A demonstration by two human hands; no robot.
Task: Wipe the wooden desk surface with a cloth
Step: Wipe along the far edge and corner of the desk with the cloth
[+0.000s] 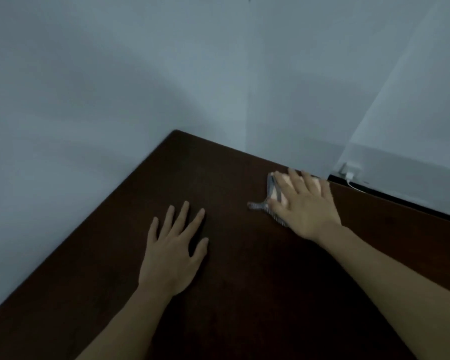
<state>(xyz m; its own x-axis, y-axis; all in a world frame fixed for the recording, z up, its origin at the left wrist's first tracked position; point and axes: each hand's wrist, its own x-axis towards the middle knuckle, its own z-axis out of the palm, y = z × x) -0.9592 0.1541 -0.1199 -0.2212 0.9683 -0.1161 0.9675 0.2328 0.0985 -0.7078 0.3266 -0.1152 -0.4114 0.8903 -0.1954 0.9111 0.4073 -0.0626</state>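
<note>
Dark wooden desk pushed into a pale wall corner. Right hand spread flat, fingers splayed, pressing a small grey-and-pale cloth down onto the desk near its far edge — not gripping, just palm and fingers on top, with a twisted tail of fabric poking out toward the left hand. Left hand open and empty, fingers fanned wide, flat on the bare wood, nearer than the cloth and apart from it. Beyond the desk's far edge, right of the cloth — a white plug and cable against the wall
</note>
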